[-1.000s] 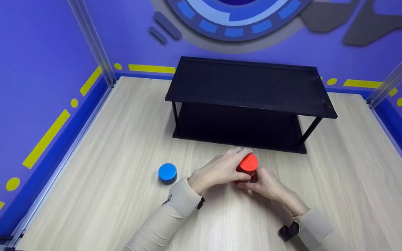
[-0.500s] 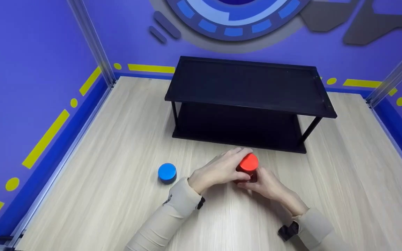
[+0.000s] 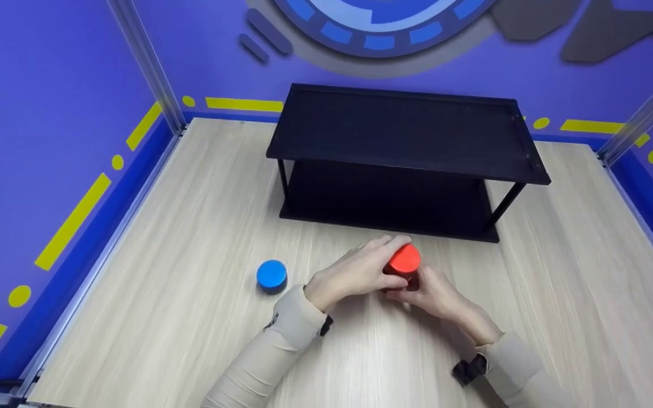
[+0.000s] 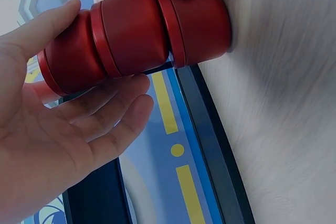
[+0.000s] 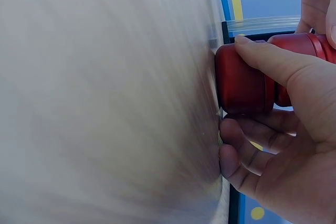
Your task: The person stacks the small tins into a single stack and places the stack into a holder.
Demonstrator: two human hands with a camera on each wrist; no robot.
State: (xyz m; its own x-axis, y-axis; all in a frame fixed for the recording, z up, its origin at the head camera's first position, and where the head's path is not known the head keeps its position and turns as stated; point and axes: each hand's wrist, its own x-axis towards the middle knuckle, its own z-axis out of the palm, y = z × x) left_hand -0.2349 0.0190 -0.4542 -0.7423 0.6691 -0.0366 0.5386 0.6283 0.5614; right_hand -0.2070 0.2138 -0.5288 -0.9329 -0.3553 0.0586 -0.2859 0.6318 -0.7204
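Observation:
Three red cylindrical tins stand stacked upright on the table, just in front of the shelf. My left hand (image 3: 357, 272) grips the top tin (image 4: 73, 56) between thumb and fingers. The middle tin (image 4: 131, 32) sits slightly out of line with its neighbours in the left wrist view. Low down, my right hand (image 3: 442, 297) holds the bottom tin (image 5: 244, 80), its thumb along the side and fingers curled behind. From the head view mostly the bright red top shows; the hands cover the lower tins.
Left of the hands a blue-topped cylinder (image 3: 271, 275) stands on the pale wooden table (image 3: 162, 294). Behind the hands is a black two-tier shelf (image 3: 406, 133). Blue printed walls (image 3: 66, 113) enclose the table at the back and sides.
The head view has tilted slightly, so the scene sits a little higher in it. Both hands keep their hold on the stacked tins, which stay in place.

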